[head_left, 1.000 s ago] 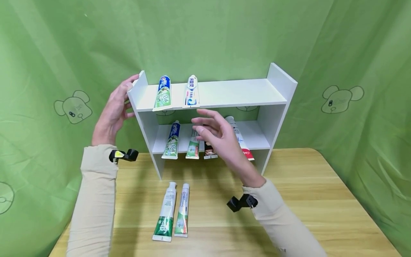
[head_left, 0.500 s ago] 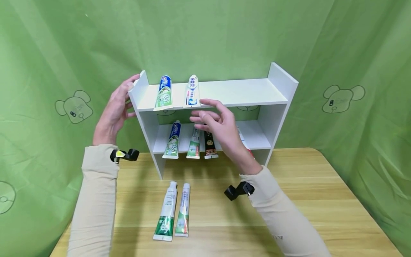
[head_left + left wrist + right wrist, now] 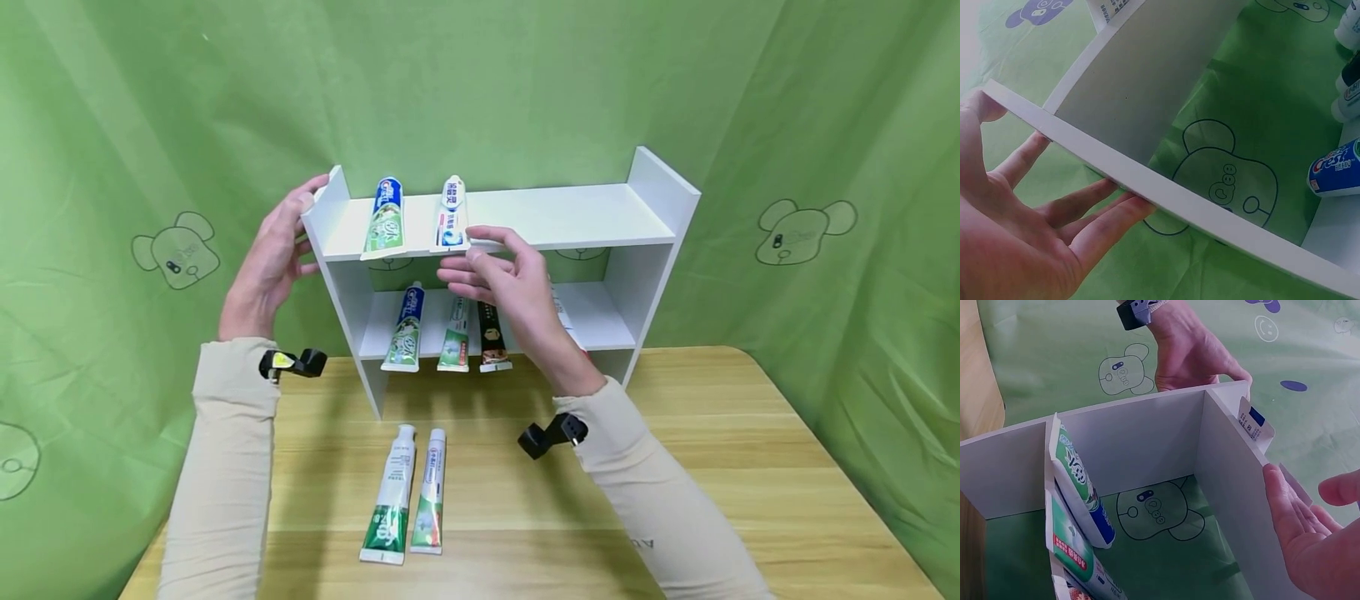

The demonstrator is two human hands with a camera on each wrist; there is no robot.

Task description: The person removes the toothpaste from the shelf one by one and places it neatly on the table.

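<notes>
The white shelf unit (image 3: pixel 525 218) is steadied at its left side panel by the left hand (image 3: pixel 270 262): the fingers (image 3: pixel 1107 219) are laid nearly straight against the outer face of the panel, with the thumb at its upper edge (nothing is gripped).

The right hand (image 3: pixel 513 292) is held at the front edge of the top board, fingers loosely extended and slightly spread. Just above its fingertips (image 3: pixel 453 268) lies the white toothpaste tube (image 3: pixel 451 215), its crimped end overhanging the board edge; whether that end is actually touched cannot be told.

Beside that tube, further from the fingers, a blue-and-green tube (image 3: pixel 385 218) is seen. Below the fingers, three tubes (image 3: pixel 450 329) lie on the lower board, and two tubes (image 3: pixel 408 493) rest on the wooden table (image 3: pixel 750 467).
</notes>
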